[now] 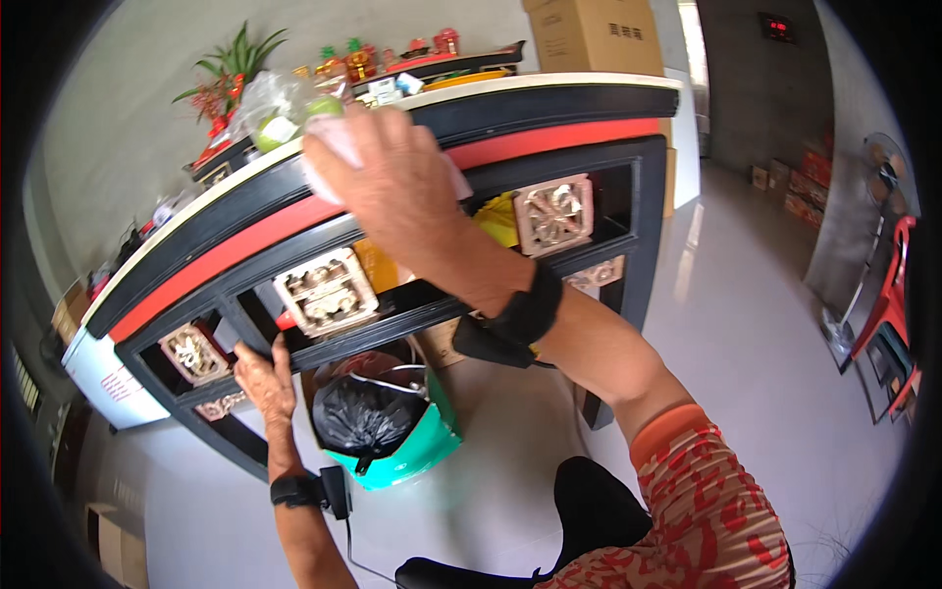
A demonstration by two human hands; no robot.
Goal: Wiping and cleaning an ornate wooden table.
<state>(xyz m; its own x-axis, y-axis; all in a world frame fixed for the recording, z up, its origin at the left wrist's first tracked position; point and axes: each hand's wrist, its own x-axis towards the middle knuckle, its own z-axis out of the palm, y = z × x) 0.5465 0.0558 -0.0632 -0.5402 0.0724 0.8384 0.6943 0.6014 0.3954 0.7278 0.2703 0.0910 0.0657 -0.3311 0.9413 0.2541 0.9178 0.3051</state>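
My right hand (397, 177) presses a pale pinkish cloth (324, 158) against the upper front edge of a black wooden altar table (537, 110) with a red band (552, 140). Part of the cloth shows on both sides of the hand, which is slightly blurred. Lower left, my left hand (266, 375) grips a black upright of the table's front frame, beside a gilded openwork carved panel (195, 352). A larger carved panel (326, 293) sits between the hands, and another carved panel (556, 213) is right of my right wrist. Both wrists wear black straps.
On the tabletop stand green fruit (277, 132) in clear plastic, a potted plant (239, 62), red and gold ornaments (360, 60) and a cardboard box (596, 37). Below is a green box (412, 460) holding a black plastic bag (372, 416). A fan (883, 169) and red chair (887, 294) stand right.
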